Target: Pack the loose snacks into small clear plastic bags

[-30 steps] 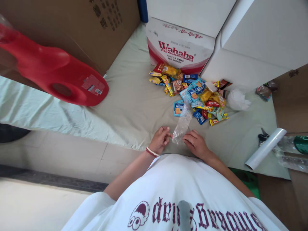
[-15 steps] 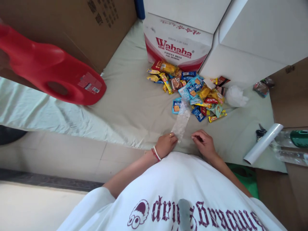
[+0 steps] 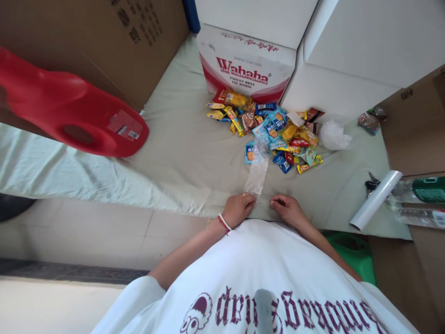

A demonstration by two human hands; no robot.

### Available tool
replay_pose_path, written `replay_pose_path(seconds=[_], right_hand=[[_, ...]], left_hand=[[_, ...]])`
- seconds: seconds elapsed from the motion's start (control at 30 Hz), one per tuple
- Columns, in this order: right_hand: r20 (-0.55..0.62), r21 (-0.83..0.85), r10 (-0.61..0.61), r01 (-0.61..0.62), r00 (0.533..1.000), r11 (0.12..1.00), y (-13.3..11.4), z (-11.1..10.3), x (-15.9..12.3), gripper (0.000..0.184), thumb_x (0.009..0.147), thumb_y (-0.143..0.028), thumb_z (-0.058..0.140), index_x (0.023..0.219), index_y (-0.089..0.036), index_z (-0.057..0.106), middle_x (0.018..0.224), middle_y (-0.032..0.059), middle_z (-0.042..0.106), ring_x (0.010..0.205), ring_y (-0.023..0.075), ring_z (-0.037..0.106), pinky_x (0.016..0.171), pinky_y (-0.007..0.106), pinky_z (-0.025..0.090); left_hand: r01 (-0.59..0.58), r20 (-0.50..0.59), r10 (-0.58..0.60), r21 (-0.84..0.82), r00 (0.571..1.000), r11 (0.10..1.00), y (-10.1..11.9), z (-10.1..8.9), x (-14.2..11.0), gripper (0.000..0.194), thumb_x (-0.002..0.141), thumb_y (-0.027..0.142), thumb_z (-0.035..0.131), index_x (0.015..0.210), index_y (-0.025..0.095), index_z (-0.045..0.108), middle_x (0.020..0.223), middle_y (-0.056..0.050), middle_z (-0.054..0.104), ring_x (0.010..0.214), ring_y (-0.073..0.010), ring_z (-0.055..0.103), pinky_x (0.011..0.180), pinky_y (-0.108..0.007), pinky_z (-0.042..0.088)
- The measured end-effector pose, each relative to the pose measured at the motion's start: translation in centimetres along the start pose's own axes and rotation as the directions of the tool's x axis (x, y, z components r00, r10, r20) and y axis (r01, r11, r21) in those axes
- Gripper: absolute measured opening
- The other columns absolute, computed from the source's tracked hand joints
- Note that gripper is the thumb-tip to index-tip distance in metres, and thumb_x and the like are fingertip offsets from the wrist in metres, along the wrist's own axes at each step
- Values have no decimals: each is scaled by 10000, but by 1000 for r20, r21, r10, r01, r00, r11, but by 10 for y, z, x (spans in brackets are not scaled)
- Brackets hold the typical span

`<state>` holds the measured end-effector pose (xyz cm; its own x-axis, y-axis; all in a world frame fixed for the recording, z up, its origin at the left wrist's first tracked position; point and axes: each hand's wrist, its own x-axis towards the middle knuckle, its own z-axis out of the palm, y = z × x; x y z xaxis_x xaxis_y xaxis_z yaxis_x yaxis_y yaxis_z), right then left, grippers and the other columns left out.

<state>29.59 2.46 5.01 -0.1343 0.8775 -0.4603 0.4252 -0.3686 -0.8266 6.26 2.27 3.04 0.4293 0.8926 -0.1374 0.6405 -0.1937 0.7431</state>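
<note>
My left hand [image 3: 239,207] is closed at the near end of a clear, flat plastic bag [image 3: 257,175], with thumb and fingers pinched on its edge. The strip stretches away from me, and its far end lies over a light-blue snack packet [image 3: 249,153]. My right hand [image 3: 288,211] rests to the right of the bag, apart from it, its fingers curled together with nothing visible in them. Beyond the bag is a heap of small wrapped snacks [image 3: 289,132] in blue, yellow, red and brown.
Behind the snacks stands a white and red water carton [image 3: 243,69]. A red jug [image 3: 76,111] lies at left. On the right are a crumpled white plastic bag [image 3: 333,135], a silvery film roll [image 3: 376,200], dark-handled scissors [image 3: 372,184] and clear plastic bottles [image 3: 419,215].
My left hand turned palm-down and closed on the bag's near end. My right hand drew away from the bag to the right. The view shifted slightly.
</note>
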Motion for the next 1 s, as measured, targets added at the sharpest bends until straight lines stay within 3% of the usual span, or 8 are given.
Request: replay_pose_path(seconds=[0.13, 0.3, 0.53, 0.6, 0.77, 0.83, 0.93, 1.0], right_hand=[[95, 179, 150, -165, 984, 970, -5, 9, -3, 356, 742, -532, 738, 842, -193, 693, 573, -62, 500, 437, 84, 336, 395, 223, 274], [150, 312, 142, -183, 978, 932, -20, 31, 7, 419, 665, -475, 825, 950, -195, 701, 707, -41, 595, 442, 54, 360, 372, 197, 258], [116, 446, 109, -150, 987, 883, -24, 30, 12, 417, 685, -534, 820, 793, -183, 623, 634, -47, 514, 465, 50, 303, 384, 190, 213], [174, 467, 97, -169, 980, 868, -32, 32, 9, 467, 724, -607, 791, 846, -183, 638, 733, -6, 591, 482, 54, 350, 372, 184, 213], [311, 402, 7, -138, 950, 905, -61, 47, 14, 482, 723, -640, 791, 855, -197, 656, 685, -20, 589, 520, 93, 454, 395, 208, 346], [251, 384, -1, -98, 968, 918, -64, 48, 20, 447, 721, -611, 795, 760, -198, 628, 570, -55, 497, 481, 85, 404, 405, 212, 337], [175, 393, 19, -87, 984, 915, -57, 41, 25, 440, 742, -615, 763, 732, -204, 606, 534, -68, 458, 451, 78, 358, 399, 215, 295], [159, 389, 33, -94, 987, 917, -50, 36, 25, 446, 735, -615, 769, 727, -207, 590, 536, -71, 457, 444, 75, 350, 397, 216, 278]], left_hand=[[53, -73, -66, -175, 995, 983, 1, -3, 2, 184, 916, 218, 547, 926, 212, 731, 811, -47, 707, 774, -197, 628, 718, -293, 412], [93, -140, -185, -496, 973, 863, 4, -3, 0, 149, 860, 296, 609, 849, 201, 723, 689, -1, 629, 646, -148, 525, 655, -267, 383], [32, -236, -589, -913, 773, 407, -6, -14, -12, 244, 770, 425, 710, 852, 207, 637, 715, 38, 547, 625, -106, 460, 629, -235, 389], [13, -285, -589, -893, 756, 450, -3, -17, -17, 222, 777, 400, 723, 846, 204, 645, 739, 27, 564, 680, -113, 493, 674, -239, 408], [24, -352, -399, -723, 847, 690, 14, -17, -14, 218, 811, 407, 712, 770, 197, 675, 844, -29, 616, 815, -153, 561, 739, -265, 442], [35, -333, -467, -784, 819, 620, 13, -15, -10, 237, 799, 433, 707, 793, 203, 651, 818, -13, 602, 760, -140, 547, 716, -264, 442], [37, -217, -614, -927, 759, 374, 3, -16, -10, 300, 767, 478, 710, 827, 211, 586, 857, -5, 614, 699, -114, 531, 696, -260, 454], [30, -202, -606, -936, 769, 350, -1, -19, -13, 324, 769, 490, 718, 817, 207, 568, 949, -33, 638, 751, -121, 557, 716, -264, 469]])
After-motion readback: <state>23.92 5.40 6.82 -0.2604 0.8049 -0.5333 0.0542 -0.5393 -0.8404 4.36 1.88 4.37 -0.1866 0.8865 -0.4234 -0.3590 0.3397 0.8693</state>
